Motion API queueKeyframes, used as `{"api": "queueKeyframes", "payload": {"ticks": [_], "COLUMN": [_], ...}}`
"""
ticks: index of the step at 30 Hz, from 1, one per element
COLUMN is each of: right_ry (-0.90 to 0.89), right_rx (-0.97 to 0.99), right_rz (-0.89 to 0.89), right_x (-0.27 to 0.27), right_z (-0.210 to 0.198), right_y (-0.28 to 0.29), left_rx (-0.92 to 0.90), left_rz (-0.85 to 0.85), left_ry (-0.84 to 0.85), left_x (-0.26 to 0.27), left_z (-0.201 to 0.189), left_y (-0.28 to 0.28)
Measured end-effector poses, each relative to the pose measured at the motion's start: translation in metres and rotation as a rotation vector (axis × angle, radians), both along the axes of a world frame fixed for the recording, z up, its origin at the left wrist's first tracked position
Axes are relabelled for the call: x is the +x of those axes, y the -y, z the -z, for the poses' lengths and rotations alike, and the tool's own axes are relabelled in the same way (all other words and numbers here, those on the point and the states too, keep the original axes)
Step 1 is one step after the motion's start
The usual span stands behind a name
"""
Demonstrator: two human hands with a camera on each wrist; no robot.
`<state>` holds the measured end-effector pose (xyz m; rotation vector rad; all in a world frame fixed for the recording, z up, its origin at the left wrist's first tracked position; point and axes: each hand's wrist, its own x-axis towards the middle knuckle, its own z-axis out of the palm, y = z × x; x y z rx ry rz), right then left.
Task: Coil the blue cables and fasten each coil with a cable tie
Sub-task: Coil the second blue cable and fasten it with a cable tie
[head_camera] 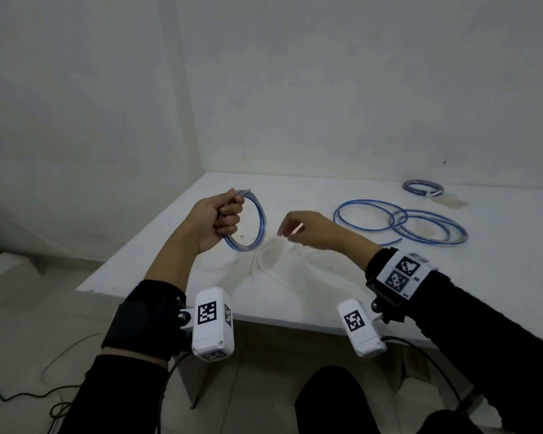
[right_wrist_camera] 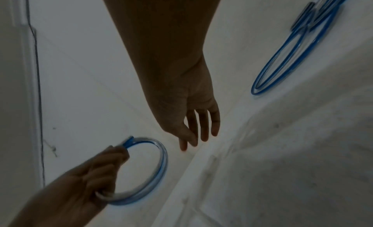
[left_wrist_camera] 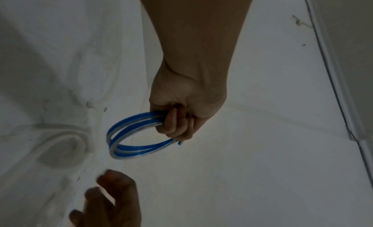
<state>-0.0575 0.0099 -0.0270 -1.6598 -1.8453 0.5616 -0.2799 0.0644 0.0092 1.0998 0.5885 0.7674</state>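
Observation:
My left hand (head_camera: 228, 219) is raised over the left part of the white table (head_camera: 326, 296) and grips a small coil of blue cable (head_camera: 260, 220) in a fist. The left wrist view shows the coil (left_wrist_camera: 121, 134) hanging from my curled fingers (left_wrist_camera: 177, 123). To its right my right hand (head_camera: 290, 230) hovers with straight, relaxed fingers (right_wrist_camera: 203, 128), apart from the coil (right_wrist_camera: 161, 163). A pale streak lies by those fingers in the head view; I cannot tell what it is. A loose blue cable (head_camera: 402, 223) lies in wide loops on the table.
A smaller blue coil (head_camera: 422, 187) with a white band on it lies at the table's back right, near the wall. Walls close the table in at the back and left. Dark cords trail on the floor (head_camera: 29, 396) at the lower left.

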Motion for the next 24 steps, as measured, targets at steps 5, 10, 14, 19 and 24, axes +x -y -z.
{"api": "queueKeyframes", "payload": {"ticks": [5,10,14,19,24], "right_ry": [0.23,0.291,0.274,0.257,0.059], "right_rx": [-0.058,-0.094,-0.034,-0.071,0.047], "right_rz": [-0.175,-0.177,-0.128,-0.104,0.145], "right_x": [-0.026,-0.029,-0.018,0.008,0.046], "right_z": [0.011,0.02,0.024,0.013,-0.004], "right_y": [-0.002,-0.01,-0.009,0.009,0.036], "left_rx": [0.023,0.047,0.053,0.103,0.123], "left_rz": [-0.028,-0.043,-0.034,0.027,0.045], "left_ry": [0.017,-0.019,-0.01,-0.02,-0.009], "left_x": [0.006,0.012,0.012,0.021,0.041], "left_z": [0.001,0.006,0.007,0.008,0.004], "left_y": [0.001,0.004,0.002,0.004,0.007]}}
